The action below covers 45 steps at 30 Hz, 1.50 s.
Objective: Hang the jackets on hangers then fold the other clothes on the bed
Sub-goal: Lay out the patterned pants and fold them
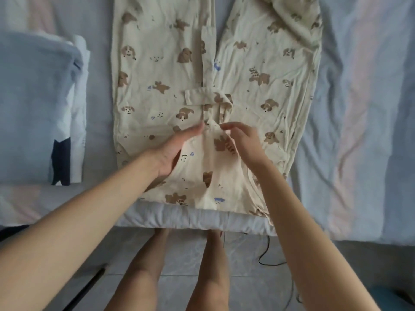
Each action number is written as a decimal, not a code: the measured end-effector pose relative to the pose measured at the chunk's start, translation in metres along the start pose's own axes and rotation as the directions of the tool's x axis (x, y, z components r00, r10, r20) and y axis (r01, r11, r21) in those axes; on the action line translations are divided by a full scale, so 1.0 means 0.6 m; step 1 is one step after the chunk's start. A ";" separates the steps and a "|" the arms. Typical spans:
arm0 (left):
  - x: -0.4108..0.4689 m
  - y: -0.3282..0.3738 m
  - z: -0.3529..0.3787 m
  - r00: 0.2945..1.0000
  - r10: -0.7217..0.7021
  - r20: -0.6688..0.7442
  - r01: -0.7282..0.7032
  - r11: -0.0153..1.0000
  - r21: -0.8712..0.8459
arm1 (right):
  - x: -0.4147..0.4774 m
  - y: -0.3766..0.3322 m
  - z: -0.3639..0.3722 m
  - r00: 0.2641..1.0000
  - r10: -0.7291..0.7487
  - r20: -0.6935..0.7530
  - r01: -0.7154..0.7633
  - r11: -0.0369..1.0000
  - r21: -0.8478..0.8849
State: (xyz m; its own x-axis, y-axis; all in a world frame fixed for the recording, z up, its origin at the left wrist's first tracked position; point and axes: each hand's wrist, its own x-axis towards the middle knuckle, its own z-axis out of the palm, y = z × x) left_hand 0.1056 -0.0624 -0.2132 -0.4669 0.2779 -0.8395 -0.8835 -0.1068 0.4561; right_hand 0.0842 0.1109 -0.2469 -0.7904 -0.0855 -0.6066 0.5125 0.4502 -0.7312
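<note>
A cream garment printed with brown dogs (157, 70) lies spread flat across the bed, its lower edge at the mattress front. A short tab and a tie sit at its middle. My left hand (177, 147) lies flat on the cloth with straight fingers, just left of the centre seam. My right hand (242, 140) is to the right of the seam, fingers curled and pinching a fold of the cloth near the tie.
The bed sheet (359, 108) is pale blue and pink. A stack of folded clothes (38, 104), white, light blue and dark navy, sits at the left. Below the mattress edge (179, 218) are my legs, a tiled floor and a black cable (267, 254).
</note>
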 end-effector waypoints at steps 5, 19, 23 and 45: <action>-0.036 -0.012 0.058 0.969 0.236 0.069 -0.184 0.508 0.842 | 0.009 -0.028 -0.029 0.858 0.422 0.291 -0.513 0.727 0.456; -0.133 -0.148 0.018 0.773 0.251 0.582 -0.542 -0.216 0.812 | 0.111 -0.051 0.054 0.876 0.480 0.045 -0.344 0.688 -0.639; -0.129 -0.170 -0.012 0.919 0.211 0.333 -0.371 0.174 0.912 | 0.102 -0.047 0.095 0.869 0.493 -0.030 -0.486 0.843 -0.232; -0.121 -0.195 -0.127 0.731 0.668 -0.140 -0.068 0.275 0.959 | -0.202 0.018 0.171 0.894 0.120 0.432 -0.008 0.968 -0.252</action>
State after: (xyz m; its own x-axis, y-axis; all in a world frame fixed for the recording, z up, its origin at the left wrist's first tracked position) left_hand 0.2397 -0.1429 -0.2282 -0.9365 -0.0012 -0.3508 -0.1756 0.8674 0.4657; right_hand 0.2200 0.0348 -0.2136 -0.4999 -0.4064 -0.7648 0.4176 0.6606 -0.6239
